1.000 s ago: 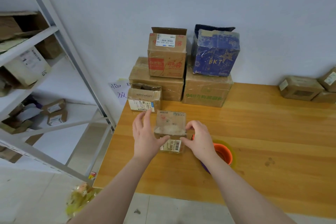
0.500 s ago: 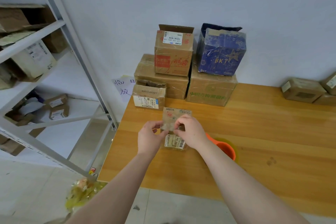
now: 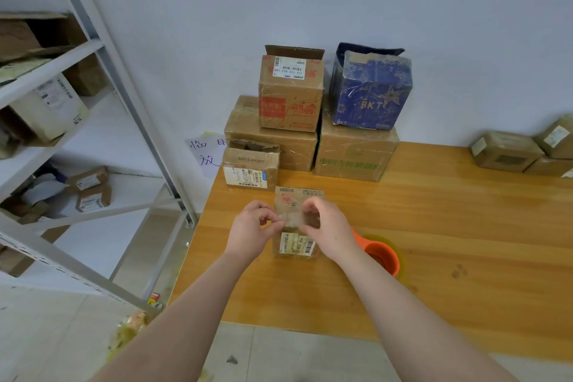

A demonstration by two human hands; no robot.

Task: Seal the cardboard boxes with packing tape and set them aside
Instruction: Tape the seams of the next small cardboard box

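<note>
One metal shelf rack (image 3: 130, 102) stands far left, close to the wooden table's (image 3: 465, 226) left edge. Near that edge sits a small cardboard box (image 3: 297, 245), upright, with stacked boxes (image 3: 291, 96) behind it against the wall. The left hand (image 3: 251, 229), fingers curled, pinches one end of a clear tape strip (image 3: 291, 219) stretched across the box's top; the right hand (image 3: 328, 229) pinches the other end. An orange tape roll (image 3: 383, 254) lies just beside the right wrist. Rightward, bare tabletop stretches open to more small boxes (image 3: 505, 155) at the far right edge.
</note>
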